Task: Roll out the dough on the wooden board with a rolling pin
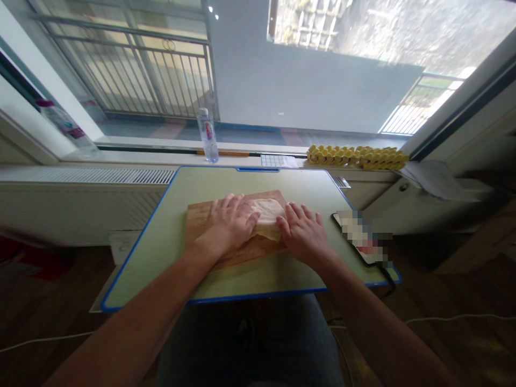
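Observation:
A pale, flat sheet that looks like dough [266, 210] lies on a wooden board [196, 216]. Its near part has a fold or ridge across it, and a thinner, yellowish part shows below that. My left hand [231, 220] lies palm down over the left end of the dough, fingers spread and thumb pointing right. On the opposite end rests my right hand [303, 228], its fingers stretched forward and slightly apart, the thumb at the dough's edge. What lies under both palms is hidden.
The board sits on a small blue-edged table [161, 252]. A phone [358, 239] with a blurred screen lies at its right edge, a cable hanging from it. On the sill behind stand a clear bottle [208, 137] and a yellow scalloped object [357, 157]; another bottle [68, 126] is far left.

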Motion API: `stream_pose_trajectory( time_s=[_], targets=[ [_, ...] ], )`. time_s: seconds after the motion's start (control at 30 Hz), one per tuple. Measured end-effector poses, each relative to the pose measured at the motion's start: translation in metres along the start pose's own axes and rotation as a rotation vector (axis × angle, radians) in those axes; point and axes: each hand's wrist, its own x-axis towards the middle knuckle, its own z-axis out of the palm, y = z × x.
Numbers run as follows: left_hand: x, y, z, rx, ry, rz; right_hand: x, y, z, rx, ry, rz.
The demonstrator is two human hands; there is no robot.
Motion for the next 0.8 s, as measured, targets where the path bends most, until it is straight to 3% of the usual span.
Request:
stream_pose_trajectory(
  time_s=[0.13, 0.33, 0.53, 0.7, 0.8],
  targets=[
    [-0.012, 0.001, 0.001, 0.018, 0.025, 0.015, -0.013, -0.001, 0.003, -0.004, 0.023, -0.012],
    [0.023, -0.001, -0.002, -0.053, -0.036, -0.031, 0.037, 0.005, -0.017, 0.033, -0.097, 0.013],
    [0.045, -0.012, -0.007, -0.133, -0.105, -0.016, 0.071, 0.002, -0.015, 0.137, -0.047, 0.032],
    [0.08, -0.021, -0.009, -0.206, -0.144, -0.175, 0.083, 0.0, -0.006, 0.12, 0.003, 0.055],
    [0.091, -0.02, -0.007, -0.147, -0.185, -0.171, 0.089, 0.0, -0.007, 0.114, 0.036, 0.054]
  ],
)
